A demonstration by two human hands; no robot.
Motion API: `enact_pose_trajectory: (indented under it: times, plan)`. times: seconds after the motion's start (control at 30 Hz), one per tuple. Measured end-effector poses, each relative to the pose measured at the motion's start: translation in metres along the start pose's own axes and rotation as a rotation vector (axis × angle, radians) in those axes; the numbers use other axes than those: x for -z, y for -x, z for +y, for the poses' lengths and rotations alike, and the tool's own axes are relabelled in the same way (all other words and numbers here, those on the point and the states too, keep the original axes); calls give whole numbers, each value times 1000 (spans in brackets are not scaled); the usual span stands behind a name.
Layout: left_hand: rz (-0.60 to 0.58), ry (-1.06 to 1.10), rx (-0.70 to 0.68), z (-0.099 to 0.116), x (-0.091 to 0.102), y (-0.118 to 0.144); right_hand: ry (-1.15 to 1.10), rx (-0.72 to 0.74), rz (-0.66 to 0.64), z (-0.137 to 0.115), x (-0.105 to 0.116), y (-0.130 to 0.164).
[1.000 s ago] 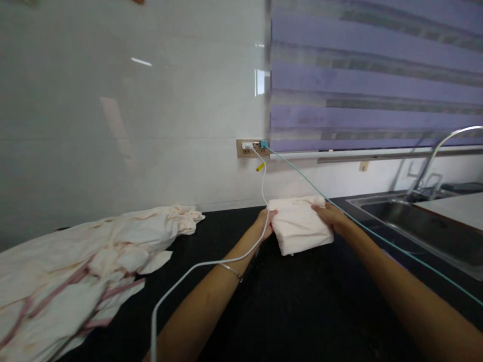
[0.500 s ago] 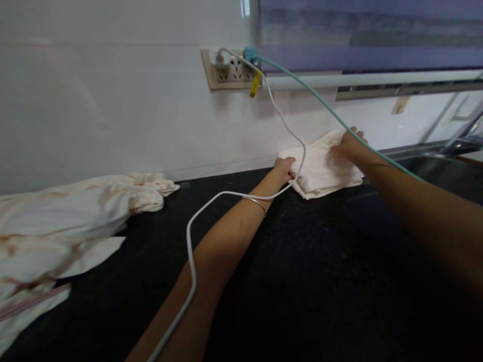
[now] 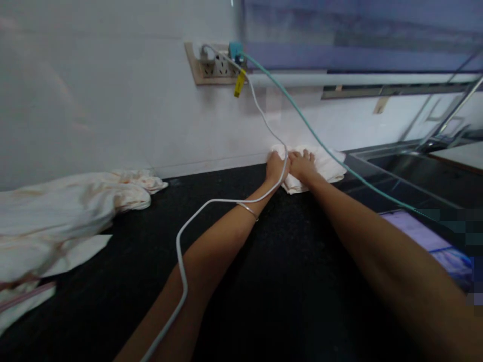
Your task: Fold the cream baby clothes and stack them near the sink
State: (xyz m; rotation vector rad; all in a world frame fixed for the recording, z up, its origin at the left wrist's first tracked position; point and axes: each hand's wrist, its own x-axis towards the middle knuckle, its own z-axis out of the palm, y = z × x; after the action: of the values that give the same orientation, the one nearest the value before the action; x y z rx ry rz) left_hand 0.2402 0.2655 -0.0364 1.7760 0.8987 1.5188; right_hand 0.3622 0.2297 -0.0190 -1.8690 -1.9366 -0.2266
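Observation:
A folded white cloth (image 3: 329, 166) lies on the black counter (image 3: 287, 281) against the white wall, just left of the sink. My left hand (image 3: 276, 167) rests on its left edge, fingers curled over it. My right hand (image 3: 302, 166) lies flat on top of the cloth, right beside the left hand, fingers spread. A thin bangle (image 3: 248, 210) circles my left wrist. A white cable (image 3: 196, 221) drapes over my left forearm.
A crumpled white garment with pink trim (image 3: 56, 216) lies at the left. A wall socket (image 3: 213, 64) holds the white cable and a teal cable (image 3: 320, 146) that crosses above the cloth. A steel sink (image 3: 400, 176) with a tap (image 3: 453, 113) sits at the right.
The cloth has been pushed back against the wall. My right hand slid left across it and now sits beside my left hand. The view moved closer and slightly right.

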Motion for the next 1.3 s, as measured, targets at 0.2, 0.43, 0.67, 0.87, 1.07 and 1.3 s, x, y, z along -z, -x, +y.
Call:
enact_pose_trajectory:
  times: [0.2, 0.43, 0.67, 0.87, 1.07, 1.3]
  plan:
    - [-194, -308, 49, 53, 64, 64, -44, 120, 169, -20, 31, 18]
    - [-169, -588, 33, 113, 190, 136, -255, 365, 119, -104, 62, 92]
    - [-246, -990, 264, 144, 240, 191, -326, 190, -81, -207, 68, 154]
    - [-372, -992, 164, 143, 260, 221, -211, 314, -255, -240, 49, 190]
    - [-440, -882, 205, 145, 272, 223, -203, 424, -329, -243, 51, 195]
    - [-357, -844, 173, 142, 268, 229, -203, 377, -326, -243, 48, 198]
